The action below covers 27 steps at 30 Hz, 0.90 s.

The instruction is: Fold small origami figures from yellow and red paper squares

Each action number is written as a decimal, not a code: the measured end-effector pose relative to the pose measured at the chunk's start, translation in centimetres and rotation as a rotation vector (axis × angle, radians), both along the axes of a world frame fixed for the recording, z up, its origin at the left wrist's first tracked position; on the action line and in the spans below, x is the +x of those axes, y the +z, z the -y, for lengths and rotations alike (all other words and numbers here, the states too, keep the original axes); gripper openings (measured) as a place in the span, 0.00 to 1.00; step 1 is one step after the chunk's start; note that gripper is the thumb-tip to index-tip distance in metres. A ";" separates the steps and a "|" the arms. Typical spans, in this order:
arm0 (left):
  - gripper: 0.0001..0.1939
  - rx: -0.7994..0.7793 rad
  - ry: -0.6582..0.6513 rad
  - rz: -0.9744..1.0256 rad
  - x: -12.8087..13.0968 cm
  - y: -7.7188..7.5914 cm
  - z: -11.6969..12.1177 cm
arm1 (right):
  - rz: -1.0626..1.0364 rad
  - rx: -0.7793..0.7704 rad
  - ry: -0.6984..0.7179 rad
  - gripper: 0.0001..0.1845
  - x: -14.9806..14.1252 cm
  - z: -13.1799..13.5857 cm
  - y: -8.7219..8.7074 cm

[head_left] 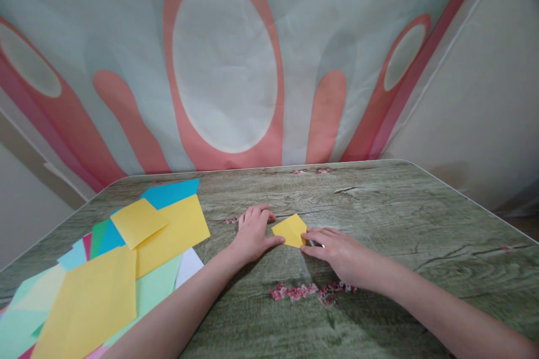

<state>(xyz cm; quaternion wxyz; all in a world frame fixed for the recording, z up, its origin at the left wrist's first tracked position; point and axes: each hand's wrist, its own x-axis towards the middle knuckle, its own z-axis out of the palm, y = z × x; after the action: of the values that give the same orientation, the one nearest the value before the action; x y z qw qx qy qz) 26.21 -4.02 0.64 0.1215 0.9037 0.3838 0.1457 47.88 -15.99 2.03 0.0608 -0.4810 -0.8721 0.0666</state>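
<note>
A small folded piece of yellow paper [290,231] lies on the tabletop between my two hands, one corner pointing away from me. On its left side is my left hand [255,235], palm down, thumb stretched out to the paper's lower left edge and the other fingers resting apart from it on the table. My right hand [326,248] has its thumb and fingertips at the right edge of the paper, holding that side. The right fingertips partly cover this edge.
To the left spreads a loose pile of coloured sheets, with yellow paper [90,303], blue paper [168,193] and pale green paper [158,280] overlapping. The wood-patterned table [379,202] has pink flower prints. A patterned cloth [223,67] hangs behind its far edge.
</note>
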 end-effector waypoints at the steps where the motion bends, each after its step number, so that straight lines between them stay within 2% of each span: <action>1: 0.22 0.026 -0.013 0.008 0.0 0.3 0.4 | 0.001 0.001 0.001 0.29 -0.1 0.0 0.0; 4: 0.15 0.116 -0.079 -0.006 0.3 1.1 2.3 | -0.013 0.007 -0.008 0.27 -0.4 0.2 -0.1; 6: 0.10 0.139 -0.190 -0.072 0.8 1.2 3.8 | -0.022 0.022 -0.029 0.26 -0.6 0.5 -0.5; 8: 0.10 0.146 -0.259 -0.153 1.4 1.1 5.2 | -0.029 0.051 -0.063 0.25 -0.9 0.8 -1.1; 11: 0.13 0.155 -0.247 -0.237 1.9 0.8 6.4 | -0.065 0.096 -0.116 0.24 -1.1 0.9 -1.8; 15: 0.14 0.157 -0.274 -0.260 1.9 1.1 6.6 | -0.185 0.076 -0.113 0.20 -0.6 -0.1 -1.7; 20: 0.15 0.141 -0.289 -0.271 1.8 1.6 6.5 | -0.304 0.079 -0.202 0.12 0.2 -2.0 -1.4; 27: 0.16 0.165 -0.307 -0.306 1.9 1.4 6.6 | -0.373 -0.056 -0.233 0.09 0.5 -4.0 -2.0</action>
<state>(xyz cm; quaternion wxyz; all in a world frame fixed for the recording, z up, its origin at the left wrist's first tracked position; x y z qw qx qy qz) 28.11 -10.67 2.04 0.0082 0.9700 0.2425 0.0178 48.41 -11.95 0.05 0.2149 -0.5595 -0.7819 0.1713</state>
